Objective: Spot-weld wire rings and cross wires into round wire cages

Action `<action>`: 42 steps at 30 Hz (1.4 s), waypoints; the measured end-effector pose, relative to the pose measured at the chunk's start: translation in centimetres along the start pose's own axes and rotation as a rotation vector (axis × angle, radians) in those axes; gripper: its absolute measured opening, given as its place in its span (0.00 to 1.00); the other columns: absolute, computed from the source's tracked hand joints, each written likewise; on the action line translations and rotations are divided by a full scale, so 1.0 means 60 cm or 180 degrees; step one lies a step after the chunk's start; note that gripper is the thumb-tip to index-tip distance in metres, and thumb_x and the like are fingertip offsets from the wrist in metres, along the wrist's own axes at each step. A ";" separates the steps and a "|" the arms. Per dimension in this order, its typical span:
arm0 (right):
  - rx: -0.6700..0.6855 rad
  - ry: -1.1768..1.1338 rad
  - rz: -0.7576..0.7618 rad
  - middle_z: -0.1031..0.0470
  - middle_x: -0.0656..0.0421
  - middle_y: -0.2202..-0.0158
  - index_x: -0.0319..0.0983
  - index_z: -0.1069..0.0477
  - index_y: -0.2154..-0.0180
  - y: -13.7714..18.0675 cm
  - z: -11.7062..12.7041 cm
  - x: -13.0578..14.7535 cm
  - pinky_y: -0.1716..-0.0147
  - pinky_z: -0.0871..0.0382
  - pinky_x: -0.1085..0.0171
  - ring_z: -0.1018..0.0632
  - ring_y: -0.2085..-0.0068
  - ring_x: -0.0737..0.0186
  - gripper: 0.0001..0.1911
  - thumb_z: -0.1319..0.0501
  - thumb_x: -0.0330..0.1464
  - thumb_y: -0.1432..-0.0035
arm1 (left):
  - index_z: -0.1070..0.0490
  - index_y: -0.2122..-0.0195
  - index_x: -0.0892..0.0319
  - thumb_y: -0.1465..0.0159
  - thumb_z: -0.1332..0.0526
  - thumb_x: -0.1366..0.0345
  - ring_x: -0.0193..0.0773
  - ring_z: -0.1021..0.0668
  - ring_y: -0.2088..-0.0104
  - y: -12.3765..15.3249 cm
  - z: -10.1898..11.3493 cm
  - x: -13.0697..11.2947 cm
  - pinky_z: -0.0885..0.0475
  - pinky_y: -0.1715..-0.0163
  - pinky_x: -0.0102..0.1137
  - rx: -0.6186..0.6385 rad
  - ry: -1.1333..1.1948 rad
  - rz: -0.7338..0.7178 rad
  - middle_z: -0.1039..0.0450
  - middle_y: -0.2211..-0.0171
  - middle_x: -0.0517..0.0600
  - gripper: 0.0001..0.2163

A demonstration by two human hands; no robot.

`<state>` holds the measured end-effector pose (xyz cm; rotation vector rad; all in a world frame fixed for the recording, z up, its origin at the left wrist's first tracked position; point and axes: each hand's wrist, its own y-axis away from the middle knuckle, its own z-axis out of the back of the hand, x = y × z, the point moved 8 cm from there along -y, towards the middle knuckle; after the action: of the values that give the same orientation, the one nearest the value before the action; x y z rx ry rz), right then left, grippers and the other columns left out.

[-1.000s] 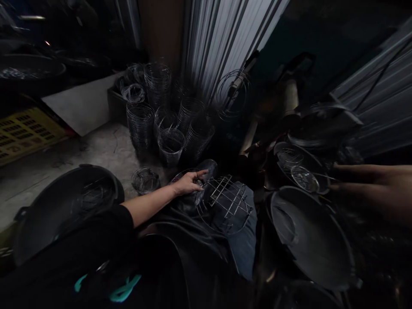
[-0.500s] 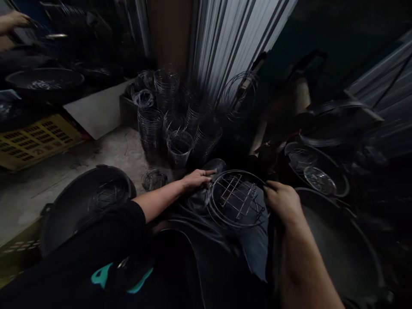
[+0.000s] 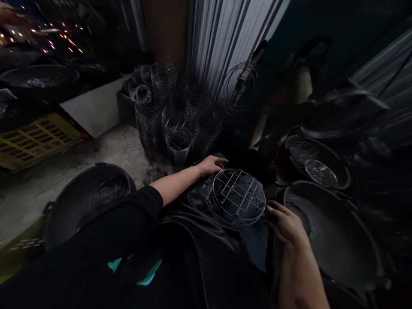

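Observation:
A round wire rack [image 3: 240,195], with a rectangular grid of wires inside its ring, lies tilted over my lap on a dark apron [image 3: 206,244]. My right hand [image 3: 286,223] pinches the rack's rim at its right side, thumb and fingers closed there. At the rack's upper left edge is my left hand [image 3: 210,165], its index finger stretched out to the right and its thumb pointing down towards the rim. Whether its thumb touches the wire is too dark to tell. More wire rings seem to lie under the rack's left side.
Several stacks of wire rings [image 3: 148,124] stand ahead on the floor. A large pan [image 3: 341,240] lies at right, a smaller pan [image 3: 341,171] beyond it. At left are another pan [image 3: 61,210] and a yellow crate [image 3: 41,137]. Sparks [image 3: 64,38] fly near another person's hand [image 3: 9,15].
The grid now sits flatter and squarer within the ring. My left hand has moved slightly right and up; my right hand has shifted lower along the rim. Sparks have appeared at the upper left.

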<state>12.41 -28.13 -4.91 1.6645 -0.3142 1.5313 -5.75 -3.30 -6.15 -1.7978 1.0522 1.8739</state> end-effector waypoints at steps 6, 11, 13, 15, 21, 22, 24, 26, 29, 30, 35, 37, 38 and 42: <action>-0.0010 -0.0298 -0.0260 0.23 0.58 0.73 0.38 0.25 0.63 0.008 0.017 -0.034 0.81 0.29 0.67 0.23 0.76 0.62 0.26 0.27 0.35 0.70 | 0.28 0.46 0.61 0.54 0.38 0.84 0.26 0.27 0.76 -0.020 -0.024 -0.001 0.30 0.73 0.22 0.0410 0.0045 0.0040 0.24 0.71 0.45 0.32; -0.0023 -0.0170 -0.0320 0.23 0.59 0.73 0.39 0.24 0.62 0.017 0.007 -0.037 0.81 0.29 0.66 0.23 0.77 0.62 0.27 0.27 0.33 0.72 | 0.31 0.44 0.61 0.55 0.42 0.86 0.26 0.26 0.78 -0.023 -0.034 0.010 0.32 0.77 0.22 0.0738 0.0021 0.0164 0.22 0.67 0.48 0.35; -0.0012 -0.0043 -0.0298 0.22 0.59 0.73 0.39 0.23 0.61 0.022 0.000 -0.034 0.82 0.30 0.67 0.23 0.76 0.61 0.29 0.28 0.33 0.72 | 0.31 0.43 0.60 0.55 0.42 0.86 0.26 0.25 0.76 -0.024 -0.035 0.012 0.31 0.76 0.21 0.0829 0.0008 0.0169 0.21 0.64 0.50 0.36; -0.0024 0.0117 -0.0259 0.22 0.58 0.71 0.38 0.23 0.58 0.025 -0.004 -0.030 0.81 0.30 0.66 0.23 0.75 0.61 0.30 0.29 0.34 0.71 | 0.33 0.41 0.60 0.55 0.42 0.86 0.26 0.24 0.74 -0.024 -0.035 0.013 0.31 0.74 0.20 0.0907 0.0002 0.0160 0.21 0.61 0.51 0.37; -0.0132 0.0969 -0.0096 0.19 0.53 0.62 0.36 0.21 0.58 0.012 0.005 -0.017 0.64 0.25 0.63 0.21 0.56 0.51 0.26 0.33 0.33 0.65 | 0.36 0.40 0.62 0.53 0.39 0.84 0.30 0.21 0.67 -0.023 -0.038 0.020 0.27 0.65 0.25 0.1058 -0.0129 0.0115 0.20 0.59 0.52 0.37; -0.0104 0.1100 -0.0055 0.20 0.53 0.60 0.37 0.20 0.59 0.009 0.005 -0.013 0.59 0.26 0.62 0.23 0.52 0.49 0.23 0.34 0.32 0.63 | 0.35 0.40 0.62 0.53 0.38 0.84 0.30 0.21 0.66 -0.022 -0.038 0.021 0.27 0.63 0.26 0.1075 -0.0171 0.0099 0.20 0.59 0.52 0.36; -0.0006 0.1293 0.0019 0.20 0.54 0.58 0.38 0.20 0.61 0.008 0.003 -0.005 0.52 0.28 0.61 0.25 0.46 0.49 0.20 0.35 0.32 0.62 | 0.35 0.40 0.62 0.53 0.38 0.84 0.32 0.21 0.64 -0.018 -0.036 0.019 0.27 0.59 0.28 0.1125 -0.0259 0.0074 0.20 0.59 0.52 0.36; 0.0099 0.1406 0.0062 0.20 0.54 0.58 0.38 0.20 0.61 0.015 0.001 0.000 0.51 0.28 0.60 0.25 0.47 0.48 0.20 0.33 0.32 0.62 | 0.34 0.41 0.61 0.54 0.38 0.85 0.34 0.20 0.60 -0.008 -0.029 0.014 0.27 0.56 0.29 0.1203 -0.0338 0.0066 0.20 0.57 0.51 0.36; 0.0354 0.1485 0.0010 0.19 0.55 0.59 0.38 0.21 0.57 0.031 -0.006 -0.005 0.57 0.25 0.60 0.22 0.52 0.48 0.29 0.28 0.32 0.67 | 0.33 0.42 0.59 0.58 0.37 0.86 0.37 0.23 0.50 0.017 -0.016 -0.001 0.31 0.49 0.30 0.1393 -0.0478 0.0053 0.21 0.53 0.50 0.39; 0.0429 0.1474 -0.0050 0.19 0.55 0.59 0.38 0.22 0.54 0.036 -0.007 -0.011 0.59 0.24 0.60 0.21 0.54 0.48 0.33 0.27 0.33 0.69 | 0.33 0.41 0.59 0.60 0.36 0.87 0.38 0.24 0.47 0.027 -0.013 -0.008 0.33 0.46 0.29 0.1484 -0.0635 -0.0009 0.22 0.51 0.49 0.41; 0.0394 0.1423 -0.0095 0.22 0.53 0.52 0.37 0.26 0.48 0.037 -0.008 -0.031 0.51 0.28 0.55 0.24 0.49 0.45 0.43 0.25 0.36 0.73 | 0.39 0.37 0.54 0.71 0.25 0.78 0.46 0.27 0.44 0.066 -0.005 -0.030 0.34 0.45 0.29 0.1452 -0.1893 -0.0532 0.26 0.47 0.49 0.55; 0.0307 0.1614 -0.0035 0.23 0.53 0.50 0.37 0.25 0.49 0.031 -0.009 -0.033 0.45 0.32 0.52 0.26 0.45 0.43 0.43 0.25 0.35 0.75 | 0.43 0.35 0.52 0.72 0.23 0.74 0.48 0.25 0.47 0.071 -0.004 -0.027 0.32 0.49 0.29 0.1308 -0.2206 -0.0616 0.25 0.49 0.50 0.58; 0.0271 0.1700 -0.0032 0.23 0.53 0.51 0.38 0.25 0.49 0.029 -0.010 -0.034 0.44 0.34 0.52 0.26 0.45 0.43 0.43 0.25 0.34 0.75 | 0.44 0.34 0.52 0.72 0.23 0.73 0.48 0.24 0.48 0.073 -0.006 -0.024 0.32 0.51 0.29 0.1275 -0.2326 -0.0644 0.24 0.50 0.50 0.59; 0.0222 0.1822 0.0119 0.21 0.54 0.53 0.41 0.23 0.54 0.021 -0.022 -0.027 0.42 0.36 0.52 0.27 0.45 0.43 0.38 0.25 0.32 0.76 | 0.50 0.33 0.49 0.70 0.22 0.67 0.48 0.25 0.48 0.073 -0.009 -0.011 0.33 0.51 0.30 0.1246 -0.2651 -0.0689 0.25 0.50 0.51 0.62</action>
<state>10.27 -28.55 -5.98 1.2022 0.0157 1.9822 -8.30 -6.49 -4.27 -0.7429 0.7788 1.8319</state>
